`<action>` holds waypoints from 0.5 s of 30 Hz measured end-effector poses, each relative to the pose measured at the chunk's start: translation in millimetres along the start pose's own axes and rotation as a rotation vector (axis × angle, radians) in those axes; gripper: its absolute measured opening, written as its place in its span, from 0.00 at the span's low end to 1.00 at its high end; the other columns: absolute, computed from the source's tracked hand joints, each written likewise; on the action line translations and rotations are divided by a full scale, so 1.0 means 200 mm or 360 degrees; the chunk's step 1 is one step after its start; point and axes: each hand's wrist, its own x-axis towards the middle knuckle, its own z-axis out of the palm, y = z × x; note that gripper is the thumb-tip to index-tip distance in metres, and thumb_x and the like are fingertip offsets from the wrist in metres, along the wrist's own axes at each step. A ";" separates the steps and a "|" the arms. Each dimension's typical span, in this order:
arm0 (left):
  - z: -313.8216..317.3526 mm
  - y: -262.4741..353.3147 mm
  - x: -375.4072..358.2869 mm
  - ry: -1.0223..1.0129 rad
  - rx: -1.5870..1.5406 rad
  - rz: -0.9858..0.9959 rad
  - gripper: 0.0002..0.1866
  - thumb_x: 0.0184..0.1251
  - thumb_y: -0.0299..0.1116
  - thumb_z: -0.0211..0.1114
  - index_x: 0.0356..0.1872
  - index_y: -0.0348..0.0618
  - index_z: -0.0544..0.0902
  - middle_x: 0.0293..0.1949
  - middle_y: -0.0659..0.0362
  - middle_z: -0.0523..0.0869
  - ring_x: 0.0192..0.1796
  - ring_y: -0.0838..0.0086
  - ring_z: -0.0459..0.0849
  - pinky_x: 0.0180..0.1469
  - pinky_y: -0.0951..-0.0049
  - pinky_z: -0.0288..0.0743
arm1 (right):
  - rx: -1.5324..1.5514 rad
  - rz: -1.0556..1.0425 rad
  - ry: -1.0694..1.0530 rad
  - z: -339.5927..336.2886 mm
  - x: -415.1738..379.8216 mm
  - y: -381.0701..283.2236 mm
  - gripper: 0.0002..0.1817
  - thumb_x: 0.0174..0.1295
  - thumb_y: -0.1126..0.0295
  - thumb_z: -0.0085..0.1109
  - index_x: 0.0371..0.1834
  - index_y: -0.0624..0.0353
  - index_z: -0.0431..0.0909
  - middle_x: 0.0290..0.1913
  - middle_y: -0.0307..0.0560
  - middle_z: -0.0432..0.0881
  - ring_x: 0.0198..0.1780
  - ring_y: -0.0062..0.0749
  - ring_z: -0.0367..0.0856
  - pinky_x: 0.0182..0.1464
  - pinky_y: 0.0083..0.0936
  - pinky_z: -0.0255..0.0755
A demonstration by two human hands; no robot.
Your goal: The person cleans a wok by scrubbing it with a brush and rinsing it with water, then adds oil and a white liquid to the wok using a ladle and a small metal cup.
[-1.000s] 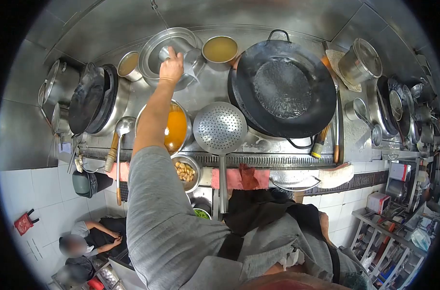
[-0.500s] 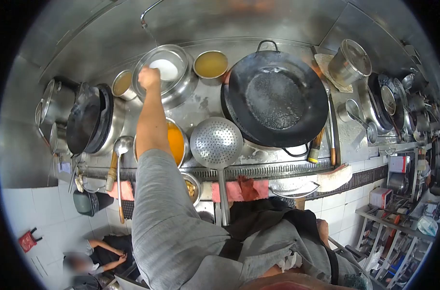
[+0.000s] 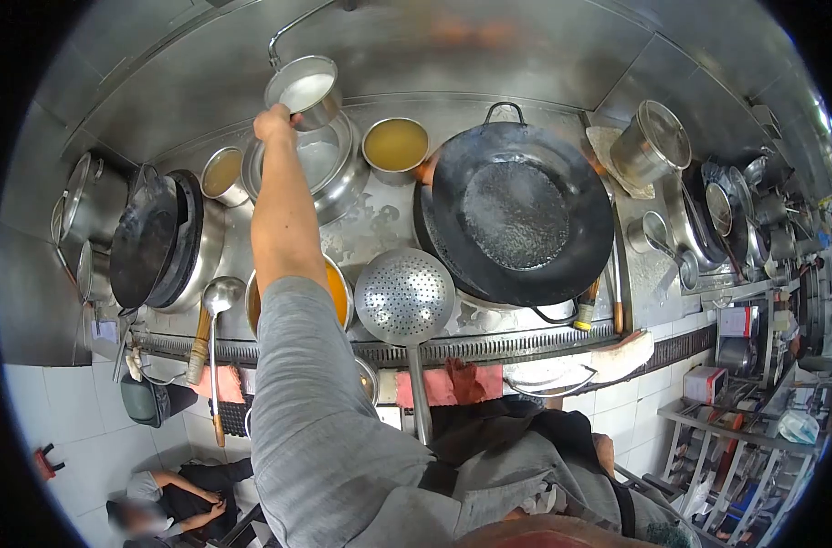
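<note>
My left hand (image 3: pixel 275 122) is closed on the handle of a small steel saucepan (image 3: pixel 323 111) with whitish, clear liquid in it. The saucepan is raised beside the curved end of a water tap (image 3: pixel 273 57). Under it stands a wide steel pot (image 3: pixel 350 187) holding clear liquid. A pot of yellowish broth (image 3: pixel 396 144) is to its right, a smaller steel pot (image 3: pixel 224 175) to its left. Below my forearm, a bowl of orange liquid (image 3: pixel 336 290) is partly covered. Of my right hand (image 3: pixel 604 451), only some skin shows past the grey sleeve; its fingers are hidden.
A large black wok (image 3: pixel 576 265) with bubbling liquid sits at centre right. A perforated skimmer (image 3: pixel 404 297) lies in front, its handle over the counter edge. A ladle (image 3: pixel 222 297) and stacked woks (image 3: pixel 142 242) are at left. A person (image 3: pixel 192 493) sits at lower left.
My left hand has lifted the saucepan out of the wide pot, up and away toward the tap. The view has shifted slightly. The seated person has moved a little within the view.
</note>
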 end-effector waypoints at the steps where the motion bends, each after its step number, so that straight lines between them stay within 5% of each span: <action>1: 0.02 0.01 0.00 -0.0040 -0.0027 -0.0053 0.11 0.50 0.19 0.51 0.33 0.20 0.75 0.35 0.39 0.79 0.17 0.62 0.81 0.12 0.73 0.74 | 0.0059 0.0018 0.0001 -0.01 0.01 -0.02 0.17 0.49 0.72 0.51 0.43 0.60 0.81 0.24 0.56 0.82 0.27 0.37 0.84 0.36 0.29 0.77; 15: -0.17 0.19 -0.01 0.0196 0.0295 0.0167 0.11 0.50 0.21 0.52 0.30 0.21 0.78 0.27 0.43 0.82 0.17 0.67 0.83 0.13 0.74 0.72 | 0.0034 0.0151 -0.0055 0.00 -0.02 -0.04 0.16 0.50 0.71 0.53 0.42 0.58 0.82 0.26 0.57 0.83 0.28 0.37 0.84 0.38 0.29 0.77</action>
